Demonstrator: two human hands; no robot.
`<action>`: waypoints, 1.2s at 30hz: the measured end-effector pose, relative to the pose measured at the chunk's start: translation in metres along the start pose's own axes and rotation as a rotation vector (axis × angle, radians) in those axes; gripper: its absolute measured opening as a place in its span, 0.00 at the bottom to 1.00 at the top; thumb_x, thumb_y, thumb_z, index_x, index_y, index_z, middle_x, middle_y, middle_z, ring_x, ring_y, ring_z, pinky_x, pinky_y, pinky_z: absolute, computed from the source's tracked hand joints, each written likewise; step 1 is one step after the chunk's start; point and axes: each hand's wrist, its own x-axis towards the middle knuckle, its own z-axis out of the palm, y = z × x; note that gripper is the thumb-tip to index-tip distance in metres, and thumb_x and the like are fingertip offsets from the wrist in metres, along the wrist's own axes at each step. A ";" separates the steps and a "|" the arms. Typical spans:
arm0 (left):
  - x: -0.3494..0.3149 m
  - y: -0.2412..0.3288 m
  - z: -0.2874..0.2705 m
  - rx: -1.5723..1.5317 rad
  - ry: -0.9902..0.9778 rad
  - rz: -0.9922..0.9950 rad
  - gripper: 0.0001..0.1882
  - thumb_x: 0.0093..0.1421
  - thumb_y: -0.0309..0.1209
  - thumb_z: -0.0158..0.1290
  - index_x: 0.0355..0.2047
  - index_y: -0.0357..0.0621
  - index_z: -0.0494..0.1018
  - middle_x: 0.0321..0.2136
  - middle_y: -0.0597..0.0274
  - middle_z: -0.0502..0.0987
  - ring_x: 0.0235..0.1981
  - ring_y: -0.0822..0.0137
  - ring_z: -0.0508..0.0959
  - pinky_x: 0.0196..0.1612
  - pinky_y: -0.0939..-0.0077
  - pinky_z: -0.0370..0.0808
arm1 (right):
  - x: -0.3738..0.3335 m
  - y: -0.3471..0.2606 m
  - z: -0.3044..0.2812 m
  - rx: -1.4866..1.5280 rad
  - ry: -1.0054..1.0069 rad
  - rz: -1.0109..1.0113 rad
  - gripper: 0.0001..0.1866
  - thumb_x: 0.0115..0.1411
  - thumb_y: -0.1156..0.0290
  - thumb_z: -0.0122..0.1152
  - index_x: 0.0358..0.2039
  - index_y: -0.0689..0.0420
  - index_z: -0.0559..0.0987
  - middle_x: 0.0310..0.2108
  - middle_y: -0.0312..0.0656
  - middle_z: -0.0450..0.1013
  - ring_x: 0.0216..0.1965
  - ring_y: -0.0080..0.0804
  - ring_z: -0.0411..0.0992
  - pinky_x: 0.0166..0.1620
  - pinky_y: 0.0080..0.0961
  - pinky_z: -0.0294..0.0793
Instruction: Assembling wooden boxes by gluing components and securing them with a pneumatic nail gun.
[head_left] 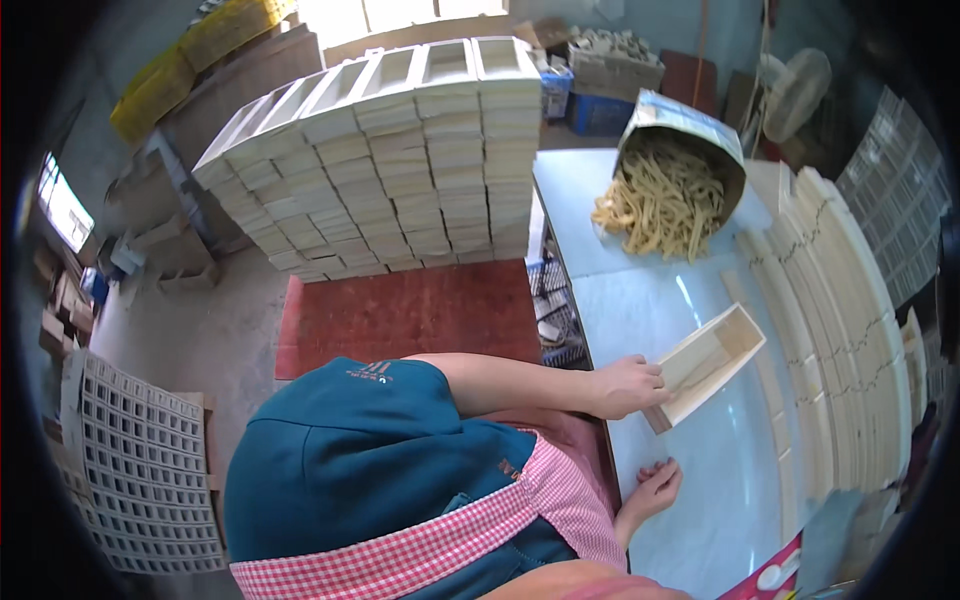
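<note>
The left grip [622,388] is clamped on the near end of the wooden box [706,364] over the table [640,310], and with only that end held, the box could tip or twist if the fingers slip. Next, the right grip [655,487] is near but not touching the box, and I can't tell if its fingers are apart or together, while the pale strips [668,195] above could slide farther out of the tipped carton [690,122]. On the right, the stacked boards [850,340] could get knocked if the box swings too far.
</note>
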 end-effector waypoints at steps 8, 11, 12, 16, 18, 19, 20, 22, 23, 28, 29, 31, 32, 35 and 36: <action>0.000 -0.114 -0.191 0.527 0.562 -0.102 0.13 0.55 0.24 0.53 0.42 0.51 0.73 0.39 0.59 0.77 0.43 0.58 0.77 0.50 0.59 0.74 | 0.004 0.007 -0.002 -0.361 0.038 -0.056 0.12 0.71 0.66 0.54 0.40 0.64 0.79 0.29 0.41 0.75 0.23 0.27 0.68 0.27 0.23 0.72; -0.010 -0.140 -0.277 0.771 0.393 -0.427 0.12 0.56 0.24 0.57 0.42 0.45 0.76 0.42 0.58 0.80 0.43 0.59 0.79 0.52 0.56 0.75 | 0.011 0.012 0.000 -0.425 -0.009 -0.188 0.11 0.69 0.68 0.55 0.39 0.63 0.79 0.29 0.41 0.75 0.24 0.28 0.68 0.28 0.24 0.72; -0.009 -0.164 -0.293 0.860 0.400 -0.471 0.14 0.55 0.26 0.60 0.44 0.45 0.77 0.42 0.58 0.79 0.43 0.58 0.79 0.51 0.56 0.75 | 0.010 0.011 0.004 -0.439 -0.014 -0.229 0.10 0.68 0.69 0.56 0.38 0.63 0.79 0.28 0.41 0.75 0.24 0.28 0.68 0.28 0.24 0.72; -0.005 -0.223 -0.337 0.940 0.357 -0.658 0.18 0.55 0.25 0.59 0.47 0.47 0.76 0.45 0.57 0.80 0.49 0.56 0.79 0.54 0.54 0.75 | 0.007 0.009 0.004 -0.461 0.002 -0.223 0.10 0.67 0.69 0.57 0.39 0.64 0.79 0.29 0.42 0.76 0.25 0.29 0.69 0.30 0.25 0.73; -0.012 -0.243 -0.351 0.925 0.339 -0.735 0.18 0.56 0.22 0.56 0.48 0.47 0.76 0.46 0.55 0.81 0.51 0.54 0.80 0.55 0.54 0.77 | 0.009 0.006 0.005 -0.464 0.004 -0.225 0.10 0.66 0.70 0.58 0.39 0.64 0.79 0.29 0.42 0.76 0.25 0.29 0.69 0.30 0.26 0.73; -0.019 -0.254 -0.357 0.917 0.309 -0.783 0.18 0.56 0.22 0.56 0.48 0.47 0.76 0.45 0.55 0.81 0.50 0.53 0.80 0.54 0.54 0.77 | 0.009 0.005 0.007 -0.466 0.003 -0.240 0.10 0.66 0.70 0.58 0.39 0.64 0.79 0.29 0.42 0.76 0.25 0.30 0.69 0.30 0.25 0.73; -0.022 -0.268 -0.358 0.901 0.274 -0.824 0.17 0.56 0.23 0.56 0.47 0.47 0.77 0.44 0.55 0.82 0.49 0.52 0.81 0.53 0.54 0.78 | 0.008 0.004 0.007 -0.474 0.008 -0.248 0.10 0.66 0.70 0.58 0.39 0.64 0.79 0.29 0.42 0.76 0.25 0.30 0.69 0.30 0.25 0.73; -0.028 -0.284 -0.357 0.869 0.206 -0.906 0.17 0.56 0.23 0.56 0.47 0.47 0.77 0.43 0.55 0.82 0.47 0.50 0.82 0.51 0.54 0.79 | 0.006 0.001 0.006 -0.490 0.017 -0.265 0.10 0.65 0.70 0.59 0.40 0.64 0.80 0.30 0.43 0.77 0.26 0.30 0.70 0.31 0.25 0.74; -0.029 -0.285 -0.356 0.865 0.200 -0.904 0.17 0.56 0.23 0.56 0.47 0.47 0.77 0.43 0.55 0.82 0.47 0.50 0.82 0.51 0.54 0.79 | 0.006 0.000 0.006 -0.494 0.018 -0.259 0.10 0.65 0.70 0.59 0.40 0.64 0.80 0.30 0.43 0.77 0.26 0.30 0.70 0.31 0.25 0.74; -0.048 -0.280 -0.362 0.820 0.146 -0.957 0.16 0.59 0.27 0.56 0.49 0.45 0.77 0.38 0.54 0.82 0.39 0.55 0.83 0.43 0.60 0.81 | 0.004 -0.002 0.000 -0.508 -0.012 -0.232 0.10 0.65 0.71 0.59 0.41 0.65 0.80 0.31 0.43 0.77 0.26 0.31 0.70 0.31 0.25 0.74; -0.061 -0.286 -0.368 0.722 0.214 -0.944 0.16 0.60 0.28 0.56 0.49 0.44 0.77 0.38 0.55 0.82 0.39 0.56 0.83 0.42 0.61 0.81 | 0.005 -0.004 0.001 -0.504 -0.021 -0.232 0.10 0.65 0.71 0.59 0.40 0.64 0.80 0.31 0.43 0.77 0.26 0.31 0.70 0.31 0.26 0.74; -0.073 -0.303 -0.377 0.522 0.345 -0.913 0.16 0.61 0.31 0.56 0.50 0.43 0.77 0.38 0.55 0.81 0.38 0.59 0.82 0.41 0.63 0.81 | 0.005 -0.008 0.001 -0.500 -0.037 -0.230 0.10 0.65 0.70 0.58 0.40 0.64 0.80 0.31 0.43 0.78 0.26 0.31 0.70 0.33 0.27 0.74; -0.071 -0.308 -0.370 0.409 0.401 -0.878 0.16 0.62 0.32 0.55 0.50 0.43 0.77 0.37 0.56 0.81 0.37 0.61 0.81 0.40 0.64 0.80 | 0.004 -0.007 0.001 -0.506 -0.028 -0.215 0.10 0.65 0.70 0.58 0.40 0.64 0.80 0.31 0.43 0.78 0.26 0.32 0.70 0.33 0.27 0.74; -0.088 -0.311 -0.370 0.040 0.535 -0.736 0.17 0.64 0.36 0.55 0.51 0.41 0.77 0.37 0.57 0.80 0.36 0.65 0.80 0.37 0.68 0.80 | 0.001 0.000 -0.006 -0.550 0.009 -0.149 0.10 0.64 0.72 0.60 0.41 0.65 0.80 0.31 0.45 0.77 0.27 0.33 0.71 0.33 0.27 0.75; -0.096 -0.312 -0.371 -0.107 0.558 -0.677 0.18 0.65 0.37 0.55 0.51 0.41 0.77 0.36 0.58 0.79 0.35 0.66 0.80 0.37 0.69 0.79 | 0.008 0.011 -0.005 -0.521 -0.041 -0.179 0.11 0.63 0.72 0.60 0.42 0.65 0.80 0.32 0.45 0.77 0.28 0.34 0.72 0.34 0.28 0.75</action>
